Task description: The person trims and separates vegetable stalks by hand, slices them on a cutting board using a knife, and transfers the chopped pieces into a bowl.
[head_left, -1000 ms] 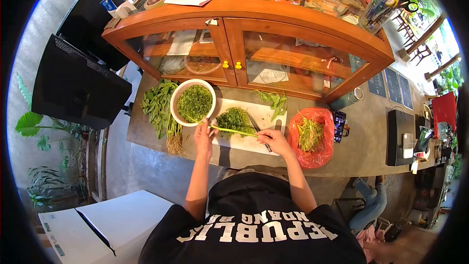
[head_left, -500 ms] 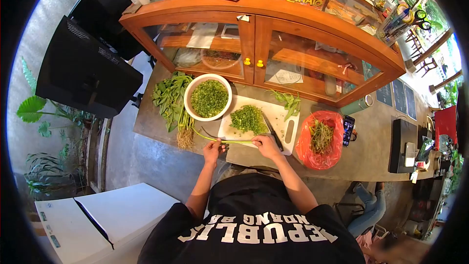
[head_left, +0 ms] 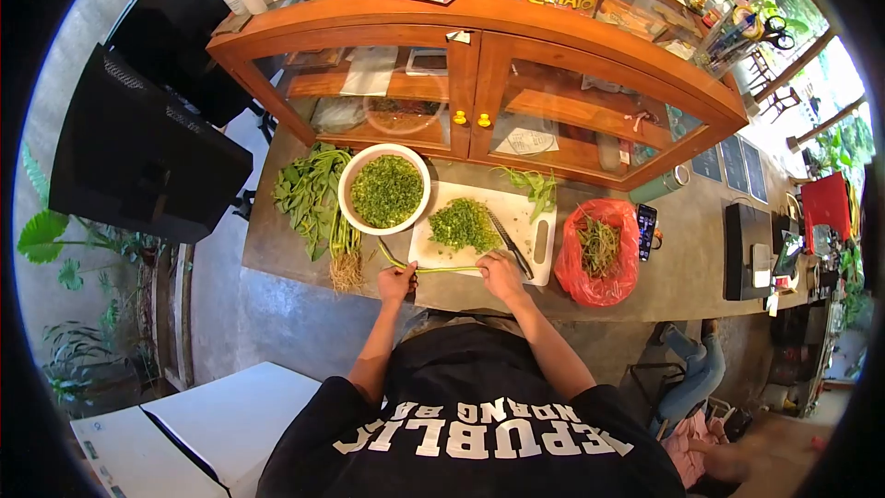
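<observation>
A person in a black shirt (head_left: 498, 387) holds a long green stem (head_left: 449, 269) stretched between two hands, above the near edge of a white cutting board (head_left: 466, 190). The left hand (head_left: 396, 282) pinches the stem near one end, which curves up past the fingers toward a white bowl (head_left: 345, 194) of chopped greens; the right hand (head_left: 501, 274) grips it with curled fingers by the board's lower edge. On the board lie a heap of cut greens (head_left: 464, 224), a black-handled knife (head_left: 510, 246) and loose leaves (head_left: 533, 189) at the top corner. Left of the bowl rests a leafy bunch (head_left: 313, 184) with roots attached. A red plastic bag (head_left: 618, 290) of trimmings sits to the right, beside a phone (head_left: 647, 231), on the gray surface (head_left: 682, 277) before a wooden cabinet (head_left: 477, 83).
</observation>
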Demonstrator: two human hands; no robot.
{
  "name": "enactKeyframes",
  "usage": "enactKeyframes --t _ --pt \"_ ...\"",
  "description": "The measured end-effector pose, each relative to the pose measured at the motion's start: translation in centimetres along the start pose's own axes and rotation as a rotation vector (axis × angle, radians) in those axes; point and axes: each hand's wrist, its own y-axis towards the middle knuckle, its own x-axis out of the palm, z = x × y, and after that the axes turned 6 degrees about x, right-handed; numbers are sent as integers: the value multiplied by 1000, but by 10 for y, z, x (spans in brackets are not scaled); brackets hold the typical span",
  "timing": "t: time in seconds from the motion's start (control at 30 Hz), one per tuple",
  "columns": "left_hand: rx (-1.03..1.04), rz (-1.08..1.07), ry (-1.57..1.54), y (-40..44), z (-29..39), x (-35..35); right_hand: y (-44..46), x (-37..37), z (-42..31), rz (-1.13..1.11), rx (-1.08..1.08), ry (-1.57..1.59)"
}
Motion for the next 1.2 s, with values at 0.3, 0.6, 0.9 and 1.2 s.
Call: enactKeyframes --t 0.3,0.6,0.9,1.2 --pt "277 -14 570 -4 17 -4 1 -27 29 379 163 -60" --pt "770 -166 372 -2 67 49 6 -23 55 307 245 -23" --pt "990 -278 615 22 83 85 16 -51 43 226 290 35" --pt "856 -322 694 41 83 143 29 -37 31 186 203 -140"
